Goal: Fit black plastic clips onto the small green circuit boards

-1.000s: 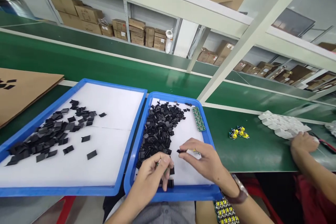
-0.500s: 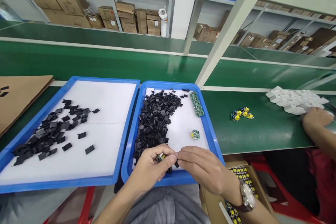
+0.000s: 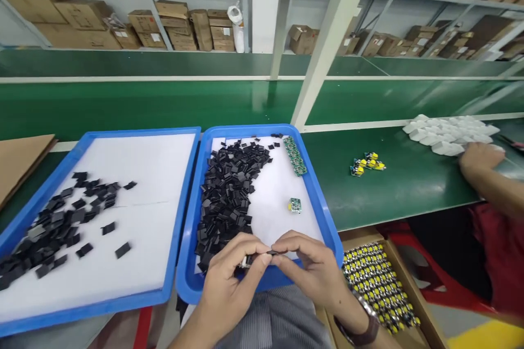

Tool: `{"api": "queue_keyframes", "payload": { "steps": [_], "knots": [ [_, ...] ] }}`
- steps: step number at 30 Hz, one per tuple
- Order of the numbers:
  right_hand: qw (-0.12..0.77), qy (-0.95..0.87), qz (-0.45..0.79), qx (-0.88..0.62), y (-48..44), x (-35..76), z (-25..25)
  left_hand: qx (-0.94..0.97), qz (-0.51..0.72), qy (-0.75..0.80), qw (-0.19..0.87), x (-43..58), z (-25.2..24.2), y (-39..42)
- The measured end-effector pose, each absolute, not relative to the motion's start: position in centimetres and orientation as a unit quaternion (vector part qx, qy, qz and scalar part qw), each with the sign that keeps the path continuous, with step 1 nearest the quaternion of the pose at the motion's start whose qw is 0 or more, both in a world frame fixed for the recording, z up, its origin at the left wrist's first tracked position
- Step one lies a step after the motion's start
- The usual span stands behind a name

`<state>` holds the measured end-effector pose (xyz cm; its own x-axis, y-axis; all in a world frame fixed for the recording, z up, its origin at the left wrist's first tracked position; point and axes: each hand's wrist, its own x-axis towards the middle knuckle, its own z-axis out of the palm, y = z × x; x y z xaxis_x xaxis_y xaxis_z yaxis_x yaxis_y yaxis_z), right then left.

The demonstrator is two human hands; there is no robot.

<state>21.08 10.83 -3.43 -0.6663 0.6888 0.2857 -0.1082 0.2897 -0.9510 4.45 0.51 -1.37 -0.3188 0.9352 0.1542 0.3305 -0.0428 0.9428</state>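
Observation:
My left hand (image 3: 231, 275) and my right hand (image 3: 309, 267) meet over the near edge of the right blue tray (image 3: 323, 212). Their fingers are pinched together on a small circuit board part and a thin black piece (image 3: 272, 252). A heap of small black pieces (image 3: 229, 191) fills the left half of this tray. One small green board (image 3: 294, 205) lies alone on its white liner, and a strip of green boards (image 3: 295, 155) lies at its far right corner.
A second blue tray (image 3: 82, 305) at left holds scattered black pieces (image 3: 61, 218). Yellow-topped parts (image 3: 366, 162) lie on the green bench. A box of several yellow parts (image 3: 379, 283) stands by my right knee. Another person's hand (image 3: 477, 155) rests by white parts (image 3: 448, 133).
The view has tilted down and shifted right, so trays slid left in frame. My hands drew closer to me and pinched together at the tray's near edge. The box of yellow parts came into view.

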Motion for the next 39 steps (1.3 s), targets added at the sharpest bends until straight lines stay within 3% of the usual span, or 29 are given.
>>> {"api": "queue_keyframes", "payload": {
  "steps": [6,9,15,18,31,39],
  "knots": [
    [0.428,-0.789,0.42,-0.133,10.5,20.2,-3.8,0.487,0.532,0.628,0.29,4.3,-1.7,0.9],
    [0.44,-0.738,0.486,-0.161,10.5,20.1,-3.5,0.483,0.531,0.618,0.32,4.0,-2.3,0.8],
    [0.451,-0.645,0.562,-0.254,10.0,21.1,-3.9,0.308,0.574,0.532,0.542,4.7,-3.0,-0.2],
    [0.439,-0.627,0.586,-0.268,9.7,21.7,-4.4,0.287,0.593,0.487,0.574,4.8,-2.8,-0.1],
    [0.394,-0.629,0.607,-0.284,8.9,21.4,-4.2,0.339,0.569,0.523,0.537,5.0,-2.7,-0.9],
    [0.417,-0.641,0.581,-0.277,8.4,21.1,-3.7,0.354,0.596,0.52,0.499,4.7,-2.7,-1.0]
  ]
}}
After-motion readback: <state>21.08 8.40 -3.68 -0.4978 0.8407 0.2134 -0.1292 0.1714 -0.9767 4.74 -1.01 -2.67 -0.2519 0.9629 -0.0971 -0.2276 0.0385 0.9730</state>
